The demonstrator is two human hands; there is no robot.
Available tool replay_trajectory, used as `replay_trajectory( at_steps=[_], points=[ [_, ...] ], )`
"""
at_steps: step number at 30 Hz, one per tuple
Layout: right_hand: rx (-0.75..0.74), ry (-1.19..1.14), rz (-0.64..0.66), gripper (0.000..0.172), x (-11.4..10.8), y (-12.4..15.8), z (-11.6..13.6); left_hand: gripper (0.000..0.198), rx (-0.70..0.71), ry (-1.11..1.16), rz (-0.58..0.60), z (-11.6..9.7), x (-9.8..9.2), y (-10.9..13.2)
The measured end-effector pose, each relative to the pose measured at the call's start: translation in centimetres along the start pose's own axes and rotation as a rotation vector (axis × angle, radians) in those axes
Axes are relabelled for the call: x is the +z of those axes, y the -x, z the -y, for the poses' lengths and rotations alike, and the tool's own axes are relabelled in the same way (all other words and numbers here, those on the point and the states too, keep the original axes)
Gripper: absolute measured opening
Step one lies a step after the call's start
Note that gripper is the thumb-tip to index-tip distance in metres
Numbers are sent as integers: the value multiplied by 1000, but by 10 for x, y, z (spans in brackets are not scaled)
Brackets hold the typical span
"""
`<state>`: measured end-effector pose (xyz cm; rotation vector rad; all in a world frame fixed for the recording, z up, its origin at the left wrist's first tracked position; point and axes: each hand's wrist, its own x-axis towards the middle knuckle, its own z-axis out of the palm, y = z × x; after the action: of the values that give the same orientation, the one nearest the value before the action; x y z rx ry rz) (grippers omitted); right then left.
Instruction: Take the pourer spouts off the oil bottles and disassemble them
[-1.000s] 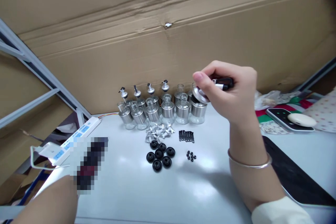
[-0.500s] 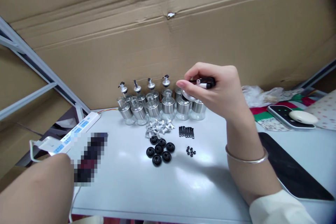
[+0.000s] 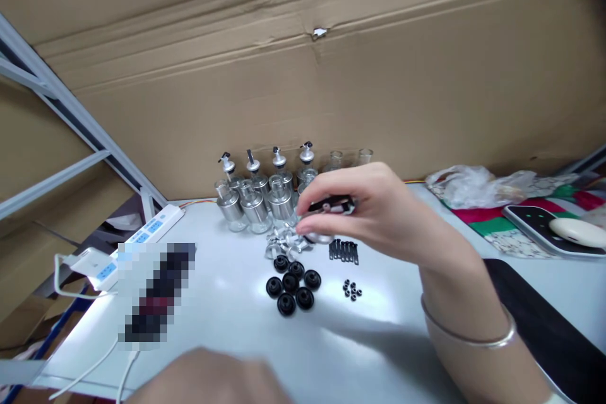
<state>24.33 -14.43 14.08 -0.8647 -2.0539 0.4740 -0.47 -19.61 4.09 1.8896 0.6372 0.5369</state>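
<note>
My right hand (image 3: 364, 214) is closed on a pourer spout (image 3: 331, 205), of which a black part and a pale tube show between thumb and fingers. It hovers over the table, partly hiding the bottles behind it and a pile of silver spout pieces (image 3: 286, 243). My left hand (image 3: 213, 379) is blurred at the bottom edge, its fingers hidden. Between the hands lie several round black stoppers (image 3: 290, 283). Right of them are a row of black flaps (image 3: 344, 251) and several small black rings (image 3: 353, 290).
Glass bottles with metal sleeves (image 3: 254, 209) stand at the back, some topped with pourers (image 3: 279, 158). A power strip (image 3: 151, 227) and a pixelated object (image 3: 161, 290) are at left. At right lie a black mat (image 3: 534, 322), plastic bags (image 3: 473, 183) and a white oval object (image 3: 577, 231).
My right hand has come down with the pourer spout, from before the bottles towards the silver pieces. My left hand has moved right along the bottom edge. The view has shifted slightly.
</note>
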Motion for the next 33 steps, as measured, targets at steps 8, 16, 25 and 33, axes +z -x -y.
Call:
replay_trajectory(
  at_steps=[8,16,25,33],
  points=[
    [82,100,400,6,42,-13,-21,61,29,-132,-446,49,-25,-70],
    [106,94,510,4,66,-17,-25,62,138,-292,-604,53,-14,-67],
    [7,222,141,25,97,-22,-42,58,-54,-301,-763,70,-17,-68],
    [33,195,-253,34,85,-12,-46,50,-46,-309,-701,82,-11,-66]
  ],
)
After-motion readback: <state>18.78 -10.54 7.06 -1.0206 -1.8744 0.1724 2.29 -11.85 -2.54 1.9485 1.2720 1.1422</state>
